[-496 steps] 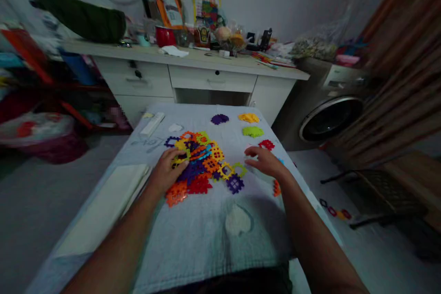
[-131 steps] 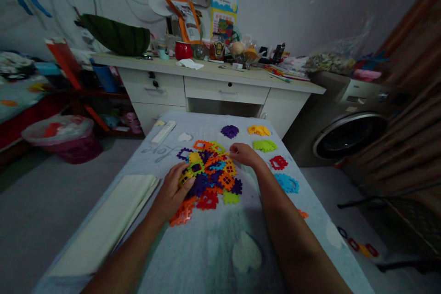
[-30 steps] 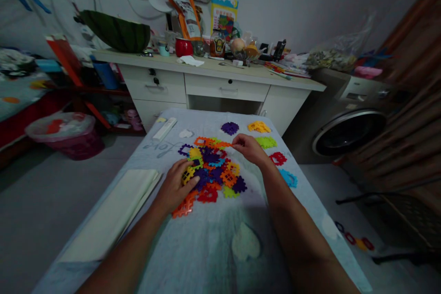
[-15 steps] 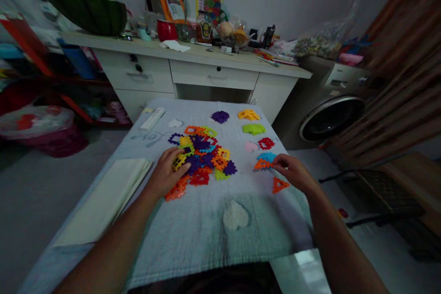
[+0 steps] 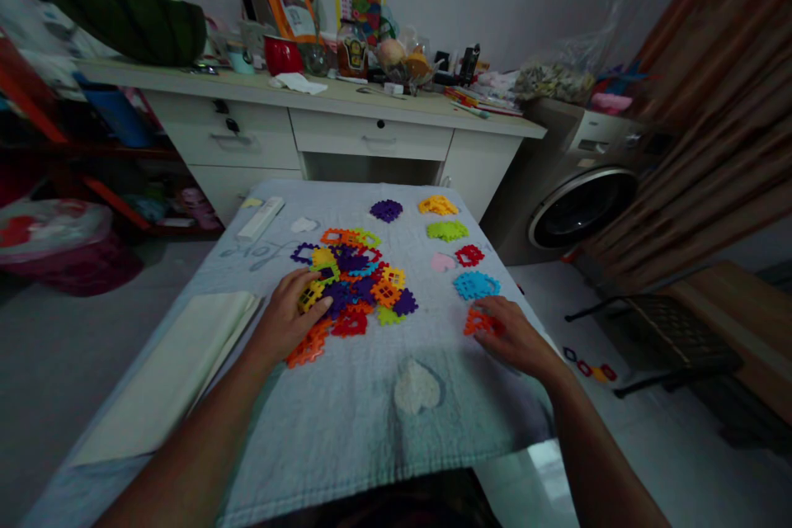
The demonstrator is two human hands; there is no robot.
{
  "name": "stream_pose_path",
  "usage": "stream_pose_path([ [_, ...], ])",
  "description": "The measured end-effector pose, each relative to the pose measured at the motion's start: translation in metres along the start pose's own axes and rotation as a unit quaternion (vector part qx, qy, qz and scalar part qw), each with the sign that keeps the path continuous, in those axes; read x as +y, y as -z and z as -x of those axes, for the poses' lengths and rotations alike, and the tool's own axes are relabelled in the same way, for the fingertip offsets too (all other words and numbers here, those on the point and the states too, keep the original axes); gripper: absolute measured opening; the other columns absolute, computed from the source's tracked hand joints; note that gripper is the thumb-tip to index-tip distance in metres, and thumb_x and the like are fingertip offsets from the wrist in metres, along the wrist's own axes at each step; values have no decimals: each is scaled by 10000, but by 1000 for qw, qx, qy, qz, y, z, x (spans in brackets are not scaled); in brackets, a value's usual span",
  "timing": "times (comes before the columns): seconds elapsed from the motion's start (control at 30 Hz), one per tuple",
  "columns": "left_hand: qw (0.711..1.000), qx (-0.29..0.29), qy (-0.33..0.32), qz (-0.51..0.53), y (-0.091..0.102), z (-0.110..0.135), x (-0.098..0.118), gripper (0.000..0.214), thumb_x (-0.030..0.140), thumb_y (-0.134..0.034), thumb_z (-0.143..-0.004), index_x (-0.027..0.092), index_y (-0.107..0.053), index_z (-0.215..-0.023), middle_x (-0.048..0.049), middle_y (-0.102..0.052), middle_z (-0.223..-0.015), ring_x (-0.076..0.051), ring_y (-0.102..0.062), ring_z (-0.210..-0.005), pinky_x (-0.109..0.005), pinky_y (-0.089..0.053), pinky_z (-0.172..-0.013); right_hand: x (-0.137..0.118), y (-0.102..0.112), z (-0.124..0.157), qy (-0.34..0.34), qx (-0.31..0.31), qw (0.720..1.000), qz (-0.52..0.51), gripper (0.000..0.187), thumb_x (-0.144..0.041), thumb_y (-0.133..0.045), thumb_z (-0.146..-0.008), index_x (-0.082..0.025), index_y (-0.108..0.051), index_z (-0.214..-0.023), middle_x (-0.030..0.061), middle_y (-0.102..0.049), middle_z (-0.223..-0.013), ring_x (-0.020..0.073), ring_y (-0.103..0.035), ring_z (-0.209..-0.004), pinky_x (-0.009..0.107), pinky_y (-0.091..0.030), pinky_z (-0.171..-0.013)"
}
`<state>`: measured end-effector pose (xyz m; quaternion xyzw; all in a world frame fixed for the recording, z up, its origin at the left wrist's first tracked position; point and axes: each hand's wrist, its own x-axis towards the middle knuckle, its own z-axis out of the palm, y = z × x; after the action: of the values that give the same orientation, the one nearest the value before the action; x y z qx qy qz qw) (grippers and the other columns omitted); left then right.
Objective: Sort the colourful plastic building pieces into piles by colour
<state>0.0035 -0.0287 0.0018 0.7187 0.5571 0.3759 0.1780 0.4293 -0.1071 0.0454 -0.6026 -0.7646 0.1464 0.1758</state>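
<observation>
A heap of interlocking plastic building pieces [image 5: 350,293] in several colours lies mid-table. My left hand [image 5: 290,313] rests at the heap's left edge, thumb and fingers apart around a yellow window-shaped piece [image 5: 310,294]. Orange pieces [image 5: 306,346] lie just below that thumb. On the right, my right hand [image 5: 511,332] pinches an orange plastic piece [image 5: 476,320] low over the cloth; its fingertips are blurred, and whatever lies under them is hidden. Just beyond it is a blue group [image 5: 476,285]. Farther back are red [image 5: 469,256], green [image 5: 446,231], yellow [image 5: 437,205] and purple [image 5: 387,210] groups.
A pale cloth [image 5: 365,396] covers the table. Folded cream material [image 5: 167,371] and a white oblong box [image 5: 261,219] lie on its left side. Behind stands a cluttered white desk [image 5: 371,136], with a washing machine [image 5: 575,181] to its right. Several coloured pieces [image 5: 591,367] lie on the floor.
My right hand has moved toward me with the orange piece, away from the blue group, which now shows fully. The orange triangle is now covered or merged there. My left hand stays at the heap.
</observation>
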Motion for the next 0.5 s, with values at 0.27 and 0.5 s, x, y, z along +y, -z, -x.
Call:
stream_pose_path([
  [0.27, 1000, 1, -4, -5, -2, 0, -6, 521, 565, -546, -840, 217, -573, -1226, -98, -491, -1340, -288, -483, -1277, -474, -359, -1131, -19, -10, -2, -37, -26, 997, 54, 263, -340, -577, -877, -230, -664, -1100, 100, -606, -1164, 261, -543, -1075, 438, -418, -965],
  [0.5, 1000, 0, -6, -8, -2, -1, -4, 526, 572, -543, -836, 213, -575, -1219, -100, -509, -1326, -292, -495, -1264, -479, -383, -1113, -18, 13, -8, 29, -51, 998, 7, 222, -309, -607, -851, -238, -658, -1055, 82, -616, -1164, 240, -559, -1094, 422, -418, -1003],
])
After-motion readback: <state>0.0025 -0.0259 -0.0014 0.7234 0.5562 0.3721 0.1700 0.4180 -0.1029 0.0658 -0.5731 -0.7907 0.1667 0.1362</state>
